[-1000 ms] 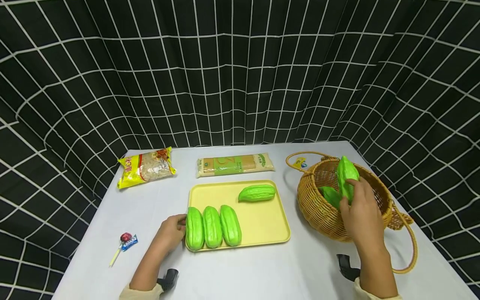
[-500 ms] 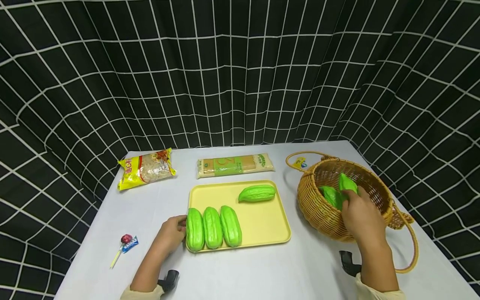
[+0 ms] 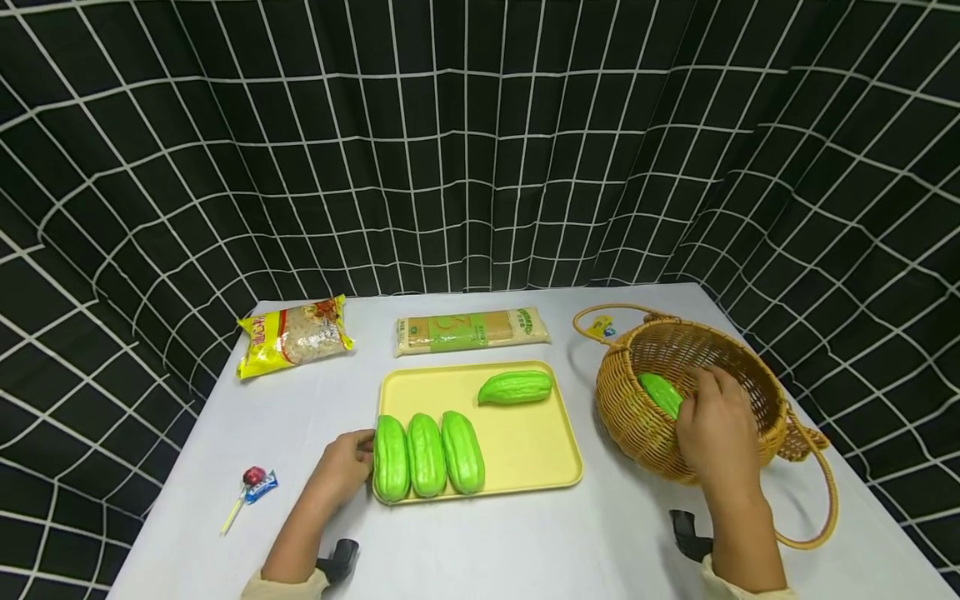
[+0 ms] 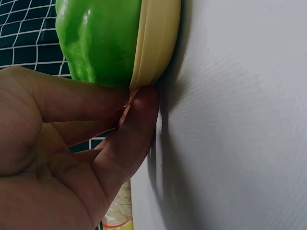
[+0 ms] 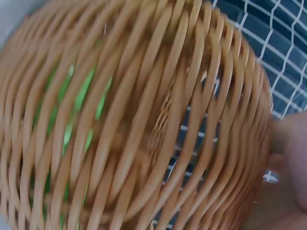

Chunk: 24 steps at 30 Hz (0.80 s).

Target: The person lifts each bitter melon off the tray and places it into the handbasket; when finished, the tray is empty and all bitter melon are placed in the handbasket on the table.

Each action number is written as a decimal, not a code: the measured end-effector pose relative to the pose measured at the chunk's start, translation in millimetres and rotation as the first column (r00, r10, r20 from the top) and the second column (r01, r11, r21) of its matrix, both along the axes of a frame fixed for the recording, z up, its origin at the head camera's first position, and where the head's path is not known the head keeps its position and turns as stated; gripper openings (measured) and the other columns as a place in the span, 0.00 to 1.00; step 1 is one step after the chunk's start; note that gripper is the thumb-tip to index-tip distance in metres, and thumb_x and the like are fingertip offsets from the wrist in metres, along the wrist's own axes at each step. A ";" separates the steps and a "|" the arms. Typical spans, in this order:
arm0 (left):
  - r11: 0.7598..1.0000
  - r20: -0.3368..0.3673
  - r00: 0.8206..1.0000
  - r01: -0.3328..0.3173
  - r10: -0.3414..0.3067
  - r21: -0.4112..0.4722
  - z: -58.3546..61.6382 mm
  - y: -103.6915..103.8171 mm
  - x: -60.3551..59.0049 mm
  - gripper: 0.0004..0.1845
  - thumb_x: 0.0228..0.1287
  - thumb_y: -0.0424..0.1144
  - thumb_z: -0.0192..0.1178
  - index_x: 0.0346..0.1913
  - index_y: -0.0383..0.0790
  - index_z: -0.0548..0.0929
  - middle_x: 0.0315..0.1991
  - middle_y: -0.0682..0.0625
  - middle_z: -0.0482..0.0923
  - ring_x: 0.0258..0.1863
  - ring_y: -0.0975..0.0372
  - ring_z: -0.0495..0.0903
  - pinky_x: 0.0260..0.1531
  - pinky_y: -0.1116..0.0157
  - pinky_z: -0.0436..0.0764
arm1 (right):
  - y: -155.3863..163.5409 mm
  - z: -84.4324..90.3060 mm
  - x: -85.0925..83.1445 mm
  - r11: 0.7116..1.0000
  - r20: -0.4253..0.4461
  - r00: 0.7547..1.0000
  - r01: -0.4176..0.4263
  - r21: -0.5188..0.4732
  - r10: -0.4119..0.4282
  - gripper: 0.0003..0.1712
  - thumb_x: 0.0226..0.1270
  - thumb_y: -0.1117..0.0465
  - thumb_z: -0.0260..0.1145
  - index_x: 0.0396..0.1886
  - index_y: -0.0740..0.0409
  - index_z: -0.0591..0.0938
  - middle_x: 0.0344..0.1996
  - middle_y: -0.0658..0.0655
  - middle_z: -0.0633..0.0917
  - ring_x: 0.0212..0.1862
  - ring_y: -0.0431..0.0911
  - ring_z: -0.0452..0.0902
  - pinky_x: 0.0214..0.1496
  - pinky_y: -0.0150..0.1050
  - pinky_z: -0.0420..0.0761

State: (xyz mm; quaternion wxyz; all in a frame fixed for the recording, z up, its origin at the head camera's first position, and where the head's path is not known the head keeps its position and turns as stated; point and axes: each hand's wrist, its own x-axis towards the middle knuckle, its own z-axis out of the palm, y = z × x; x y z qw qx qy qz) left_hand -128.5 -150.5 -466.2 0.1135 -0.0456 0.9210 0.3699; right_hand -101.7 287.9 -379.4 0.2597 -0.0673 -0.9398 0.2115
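Note:
My left hand pinches the left rim of a yellow tray between thumb and fingertips; the left wrist view shows the hand at the tray edge. Three bitter melons lie side by side there, the leftmost bitter melon closest to the hand. Another bitter melon lies crosswise at the tray's back right. My right hand reaches into the mouth of a wicker basket, its fingertips hidden. Beside it a bitter melon shows inside the basket; green also glints through the weave.
A yellow snack bag lies at the back left, a noodle pack behind the tray. A lollipop and a small blue wrapper are at the left. The basket's handle loops out to the right.
My right hand has lowered a bitter melon into the basket, and that melon has gone from sight behind the hand. The left hand stays at the tray rim.

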 end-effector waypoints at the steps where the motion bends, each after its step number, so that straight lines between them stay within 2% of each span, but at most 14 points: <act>1: 1.000 -0.001 1.000 -0.001 0.001 0.001 0.2 0.0 0.1 0.23 0.64 0.25 0.53 0.63 0.25 0.72 0.48 0.39 0.81 0.46 0.51 0.80 0.44 0.52 0.81 | -6.1 0.1 -0.6 1.000 -0.082 0.996 -0.025 -0.011 0.024 0.19 0.67 0.72 0.49 0.55 0.73 0.76 0.57 0.75 0.73 0.59 0.71 0.65 0.59 0.66 0.66; 4: 1.000 -0.001 1.000 -0.007 0.007 0.004 0.2 -0.2 1.0 0.23 0.64 0.25 0.53 0.63 0.25 0.72 0.48 0.39 0.81 0.47 0.50 0.80 0.45 0.52 0.80 | -31.1 -0.6 -2.5 0.988 -0.282 0.950 -0.152 -0.029 0.138 0.17 0.62 0.76 0.55 0.50 0.73 0.78 0.53 0.72 0.76 0.56 0.67 0.69 0.56 0.61 0.68; 5: 1.000 -0.003 1.000 -0.008 0.008 0.005 0.3 -0.2 1.1 0.23 0.64 0.24 0.53 0.63 0.25 0.72 0.48 0.39 0.81 0.46 0.50 0.80 0.45 0.52 0.80 | -41.3 -1.6 -3.1 0.977 -0.312 0.930 -0.211 -0.023 0.194 0.16 0.60 0.77 0.57 0.49 0.72 0.78 0.52 0.71 0.77 0.55 0.66 0.70 0.55 0.59 0.69; 7: 1.000 -0.007 1.000 -0.006 0.006 0.007 0.4 -0.2 0.8 0.23 0.64 0.24 0.53 0.63 0.25 0.72 0.48 0.39 0.81 0.46 0.50 0.80 0.45 0.52 0.80 | -62.6 -6.0 -4.3 0.942 -0.309 0.896 -0.336 -0.006 0.318 0.17 0.59 0.76 0.60 0.49 0.71 0.79 0.51 0.69 0.78 0.55 0.62 0.72 0.56 0.57 0.71; 9: 1.000 -0.008 1.000 -0.008 0.008 0.009 0.5 -0.4 0.8 0.23 0.64 0.24 0.53 0.63 0.25 0.72 0.48 0.39 0.81 0.46 0.50 0.80 0.45 0.52 0.80 | -84.0 -11.7 -3.7 0.905 -0.205 0.885 -0.426 0.010 0.418 0.18 0.61 0.72 0.63 0.53 0.66 0.78 0.53 0.66 0.78 0.57 0.59 0.72 0.58 0.55 0.74; 11: 1.000 -0.005 1.000 -0.011 0.011 0.016 0.5 -0.4 0.7 0.23 0.64 0.24 0.53 0.63 0.25 0.72 0.48 0.39 0.81 0.45 0.51 0.80 0.43 0.53 0.81 | -102.4 -18.3 -3.0 0.871 -0.050 0.869 -0.491 0.024 0.492 0.22 0.64 0.65 0.65 0.58 0.61 0.76 0.55 0.62 0.77 0.59 0.56 0.73 0.60 0.54 0.75; 14: 0.999 0.002 1.000 -0.014 0.014 0.028 0.5 0.2 0.6 0.23 0.63 0.24 0.54 0.63 0.25 0.72 0.48 0.39 0.81 0.43 0.53 0.80 0.40 0.56 0.81 | -122.8 -28.5 -1.3 0.828 0.180 0.817 -0.560 0.025 0.547 0.28 0.66 0.57 0.66 0.65 0.53 0.71 0.59 0.57 0.76 0.61 0.54 0.73 0.59 0.53 0.76; 16: 0.999 0.006 1.000 -0.018 0.018 0.030 0.4 0.5 1.0 0.23 0.63 0.24 0.54 0.62 0.25 0.72 0.47 0.39 0.81 0.42 0.54 0.80 0.38 0.57 0.82 | -132.5 -35.1 -0.5 0.804 0.279 0.773 -0.595 0.008 0.570 0.31 0.67 0.54 0.65 0.68 0.50 0.69 0.61 0.57 0.75 0.61 0.55 0.73 0.59 0.53 0.76; 18: 0.999 0.005 1.000 -0.019 0.019 0.026 0.5 0.9 1.5 0.23 0.63 0.24 0.54 0.62 0.25 0.72 0.47 0.39 0.81 0.42 0.53 0.80 0.38 0.57 0.82 | -140.4 -40.9 0.1 0.778 0.342 0.726 -0.628 -0.024 0.596 0.32 0.68 0.52 0.64 0.70 0.49 0.67 0.63 0.59 0.73 0.62 0.56 0.72 0.59 0.54 0.76; 21: 1.000 0.005 1.000 -0.023 0.023 0.016 0.7 1.2 2.1 0.23 0.63 0.25 0.54 0.62 0.25 0.73 0.48 0.39 0.81 0.43 0.52 0.80 0.40 0.56 0.81 | -149.3 -47.7 0.9 0.749 0.403 0.671 -0.659 -0.059 0.622 0.33 0.70 0.50 0.62 0.71 0.49 0.66 0.66 0.63 0.71 0.64 0.60 0.71 0.59 0.57 0.75; 24: 1.000 -0.001 1.000 -0.016 0.016 0.016 0.4 1.5 1.5 0.23 0.63 0.25 0.54 0.62 0.25 0.73 0.48 0.38 0.81 0.43 0.53 0.80 0.39 0.56 0.81 | -156.3 -52.2 1.6 0.732 0.447 0.631 -0.676 -0.083 0.634 0.33 0.70 0.47 0.61 0.71 0.49 0.66 0.67 0.64 0.69 0.64 0.60 0.70 0.59 0.57 0.75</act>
